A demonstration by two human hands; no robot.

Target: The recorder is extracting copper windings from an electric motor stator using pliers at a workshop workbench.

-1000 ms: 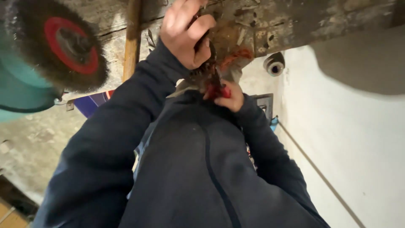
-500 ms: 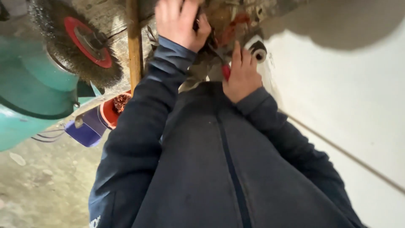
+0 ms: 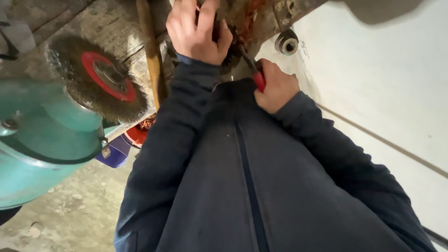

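My left hand (image 3: 193,32) is closed over a rusty, dark metal part (image 3: 233,53) at the top of the view, on a worn workbench (image 3: 107,23). My right hand (image 3: 276,87) sits just below and to the right of it. It grips a red-handled tool (image 3: 258,79) whose metal tip points up toward the part. Both arms are in dark blue sleeves, and my dark zipped jacket (image 3: 242,177) fills the lower middle. The part's shape is mostly hidden by my fingers.
A round wire brush wheel (image 3: 95,79) with a red hub sits at the left on a teal bench grinder (image 3: 42,144). A wooden stick (image 3: 148,51) stands beside my left arm. A small wire cup brush (image 3: 286,43), a red container (image 3: 136,134), a purple box (image 3: 113,153) and a white wall (image 3: 382,84) are around.
The view has shifted, so the grinder wheel now sits lower and nearer the middle. My right hand has come out from under the part toward the right, still holding the red-handled tool.
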